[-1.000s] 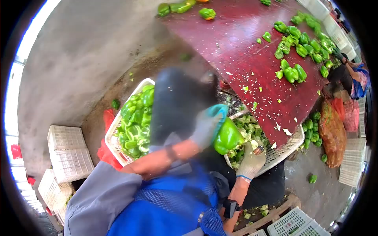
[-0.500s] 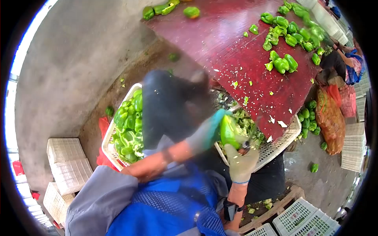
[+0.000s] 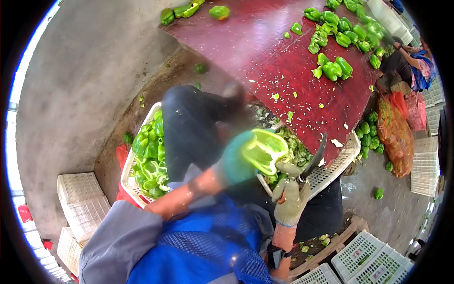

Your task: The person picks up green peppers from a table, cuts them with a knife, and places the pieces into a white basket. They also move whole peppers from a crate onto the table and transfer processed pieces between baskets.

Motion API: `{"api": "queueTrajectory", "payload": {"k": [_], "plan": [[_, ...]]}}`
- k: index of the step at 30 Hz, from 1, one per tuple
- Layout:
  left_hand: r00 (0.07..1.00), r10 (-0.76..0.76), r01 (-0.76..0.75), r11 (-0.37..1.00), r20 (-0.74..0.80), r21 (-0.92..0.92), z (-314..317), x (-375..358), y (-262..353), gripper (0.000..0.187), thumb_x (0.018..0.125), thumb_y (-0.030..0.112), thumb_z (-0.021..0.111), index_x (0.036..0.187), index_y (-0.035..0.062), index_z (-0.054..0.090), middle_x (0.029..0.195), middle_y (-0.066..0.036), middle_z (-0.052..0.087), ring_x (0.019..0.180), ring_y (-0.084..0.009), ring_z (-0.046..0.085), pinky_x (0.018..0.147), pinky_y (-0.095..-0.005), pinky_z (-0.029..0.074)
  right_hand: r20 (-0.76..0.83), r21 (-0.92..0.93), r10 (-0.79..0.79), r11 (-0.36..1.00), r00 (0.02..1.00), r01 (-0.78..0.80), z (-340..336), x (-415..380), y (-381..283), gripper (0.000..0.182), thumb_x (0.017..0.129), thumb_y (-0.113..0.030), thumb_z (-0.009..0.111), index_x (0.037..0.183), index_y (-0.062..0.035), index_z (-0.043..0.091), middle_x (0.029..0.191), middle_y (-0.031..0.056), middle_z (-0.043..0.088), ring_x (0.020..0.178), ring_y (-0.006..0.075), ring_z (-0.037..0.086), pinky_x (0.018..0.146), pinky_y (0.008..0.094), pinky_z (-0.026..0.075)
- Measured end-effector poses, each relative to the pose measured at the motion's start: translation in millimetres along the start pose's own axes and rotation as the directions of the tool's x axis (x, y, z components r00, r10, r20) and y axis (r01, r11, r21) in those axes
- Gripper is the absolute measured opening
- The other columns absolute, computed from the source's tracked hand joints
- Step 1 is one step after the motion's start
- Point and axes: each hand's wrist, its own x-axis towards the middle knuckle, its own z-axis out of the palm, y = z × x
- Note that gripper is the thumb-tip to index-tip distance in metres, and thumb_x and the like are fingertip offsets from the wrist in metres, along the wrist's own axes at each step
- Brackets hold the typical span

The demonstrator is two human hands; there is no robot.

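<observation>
My left hand (image 3: 238,158), in a teal glove, grips a green pepper (image 3: 266,150) that is cut open, its pale hollow inside facing up. Just to its right, my right hand (image 3: 290,196), in a light glove, is closed on a knife (image 3: 316,158) whose dark curved blade points up and away. Both hands are above a white crate (image 3: 336,171) holding leafy green scraps (image 3: 294,146). At my left leg stands another white crate (image 3: 126,176), filled with green peppers (image 3: 152,146).
A red tabletop (image 3: 283,61) ahead bears whole peppers (image 3: 332,71) and scraps. On the right are a mesh sack (image 3: 395,139) and a seated person (image 3: 410,66). Stacked crates (image 3: 82,201) stand at left, more crates (image 3: 359,251) at bottom right.
The pepper in my left hand has turned and now shows its open inside. My right hand has moved slightly down, apart from the pepper's body, and the knife blade has come into clear view.
</observation>
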Motion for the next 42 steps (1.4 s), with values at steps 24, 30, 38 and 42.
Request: {"api": "queueTrajectory", "payload": {"k": [24, 30, 38, 42], "plan": [[0.961, 0.248, -0.024, 0.506, -0.119, 0.862, -2.8, 0.5, -4.0, 0.053, 0.104, 0.012, 0.075, 0.154, -0.0018, 0.064, 0.154, -0.014, 0.069, 0.134, -0.0245, 0.069, 0.117, -0.0391, 0.054, 0.195, -0.876, -0.298, 0.375, 0.934, 0.303, 40.6, -12.7, 37.8, 0.022, 0.104, -0.020, 0.076, 0.116, -0.0031, 0.071, 0.094, 0.0239, 0.078, 0.086, 0.0491, 0.077, 0.076, 0.0583, 0.060], [0.916, 0.067, 0.121, 0.894, -0.395, 0.431, -18.1, -0.7, -26.1, 0.060, 0.091, 0.003, 0.089, 0.147, 0.0015, 0.067, 0.147, -0.013, 0.074, 0.128, -0.0233, 0.073, 0.114, -0.0383, 0.057, 0.255, -0.876, -0.212, 0.361, 0.943, 0.318, 25.1, -4.6, 44.8, 0.020, 0.101, -0.016, 0.078, 0.116, -0.0039, 0.072, 0.094, 0.0233, 0.078, 0.086, 0.0497, 0.076, 0.074, 0.0567, 0.060], [0.976, 0.021, 0.080, 0.890, -0.216, 0.449, 13.0, 13.6, -1.7, 0.060, 0.096, 0.015, 0.088, 0.150, 0.0007, 0.066, 0.135, -0.010, 0.077, 0.119, -0.0191, 0.074, 0.104, -0.0336, 0.061, 0.324, -0.545, -0.149, 0.778, 0.934, 0.313, 5.3, 8.7, 65.4, 0.018, 0.094, -0.011, 0.085, 0.098, 0.0005, 0.071, 0.070, 0.0057, 0.061, 0.063, 0.0140, 0.055, 0.062, 0.0365, 0.051], [0.961, -0.089, 0.208, 0.860, -0.264, 0.467, 11.2, 21.0, -1.1, 0.054, 0.100, 0.004, 0.081, 0.151, 0.0014, 0.066, 0.136, -0.009, 0.077, 0.122, -0.0185, 0.074, 0.104, -0.0346, 0.062, 0.237, -0.698, -0.092, 0.676, 0.967, 0.236, 4.6, 8.5, 65.4, 0.017, 0.096, -0.009, 0.085, 0.099, 0.0015, 0.072, 0.071, 0.0021, 0.063, 0.063, 0.0126, 0.055, 0.061, 0.0363, 0.050]]}}
